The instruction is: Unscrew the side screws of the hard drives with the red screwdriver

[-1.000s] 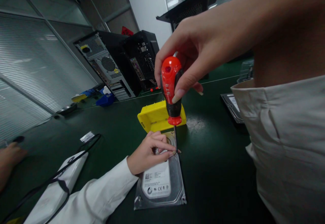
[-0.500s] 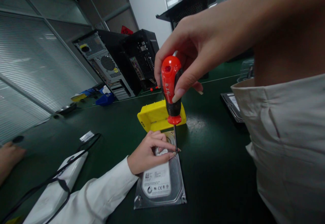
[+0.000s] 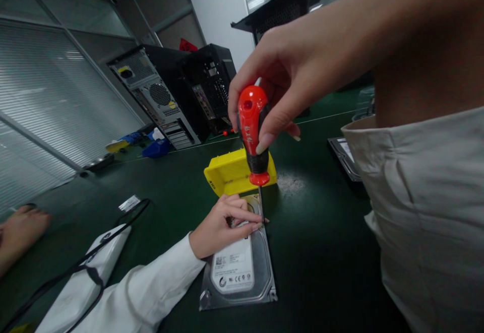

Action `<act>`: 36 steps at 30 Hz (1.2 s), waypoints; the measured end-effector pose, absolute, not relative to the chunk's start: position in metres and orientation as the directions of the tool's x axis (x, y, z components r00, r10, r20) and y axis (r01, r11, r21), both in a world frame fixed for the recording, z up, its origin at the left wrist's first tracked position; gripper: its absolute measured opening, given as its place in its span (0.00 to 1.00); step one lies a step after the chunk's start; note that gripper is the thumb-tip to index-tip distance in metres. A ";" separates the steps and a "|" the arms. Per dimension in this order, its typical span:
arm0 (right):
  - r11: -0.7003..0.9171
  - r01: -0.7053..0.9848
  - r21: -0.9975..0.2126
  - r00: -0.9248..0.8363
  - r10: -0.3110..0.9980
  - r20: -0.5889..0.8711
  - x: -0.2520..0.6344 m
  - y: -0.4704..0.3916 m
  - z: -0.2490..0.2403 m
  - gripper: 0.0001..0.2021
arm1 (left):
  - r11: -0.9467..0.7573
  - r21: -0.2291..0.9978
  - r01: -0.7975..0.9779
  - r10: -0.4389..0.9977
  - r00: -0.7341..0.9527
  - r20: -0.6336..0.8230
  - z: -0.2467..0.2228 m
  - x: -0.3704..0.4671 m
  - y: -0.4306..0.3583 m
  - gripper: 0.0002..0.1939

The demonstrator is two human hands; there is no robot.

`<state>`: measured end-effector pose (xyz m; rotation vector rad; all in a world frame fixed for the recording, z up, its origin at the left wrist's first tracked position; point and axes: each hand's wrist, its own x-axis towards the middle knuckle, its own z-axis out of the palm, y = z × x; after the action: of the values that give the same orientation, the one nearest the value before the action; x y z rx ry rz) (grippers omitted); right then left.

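My right hand (image 3: 276, 81) grips a red and black screwdriver (image 3: 254, 126) by its handle, held nearly upright. Its thin shaft points down to the right edge of a silver hard drive (image 3: 234, 267) with a white label, lying flat on the dark green table. My left hand (image 3: 223, 224) rests over the upper part of the drive, thumb and index finger closed around the screwdriver's tip. Whether a screw is between the fingertips cannot be made out. A yellow bin (image 3: 230, 172) stands just beyond the drive.
Open computer cases (image 3: 162, 96) stand at the back. A white box (image 3: 83, 277) with a black cable (image 3: 71, 270) lies at the left, near another person's hand (image 3: 26, 229). Another hard drive (image 3: 344, 159) is at the right; a blue bin (image 3: 157, 148) sits farther back.
The other person's hand at the left has moved right, further into view. My screwdriver has shifted very slightly; my left hand stays at its tip.
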<state>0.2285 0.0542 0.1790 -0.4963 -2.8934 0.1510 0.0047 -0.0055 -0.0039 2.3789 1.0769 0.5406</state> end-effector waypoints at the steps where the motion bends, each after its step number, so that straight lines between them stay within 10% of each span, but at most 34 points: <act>1: 0.940 0.316 -0.126 -0.925 0.335 0.181 0.228 0.054 0.179 0.23 | -0.585 0.564 0.583 0.769 0.619 0.159 -0.004 0.004 -0.005 0.11; 36: 0.948 0.294 -0.125 -0.936 0.312 0.163 0.229 0.055 0.182 0.22 | -0.573 0.573 0.585 0.776 0.613 0.149 0.002 0.007 -0.008 0.08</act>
<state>0.2289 0.0551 0.1822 -0.4583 -2.9206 0.1473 0.0075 -0.0079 0.0017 2.3644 1.0754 0.5372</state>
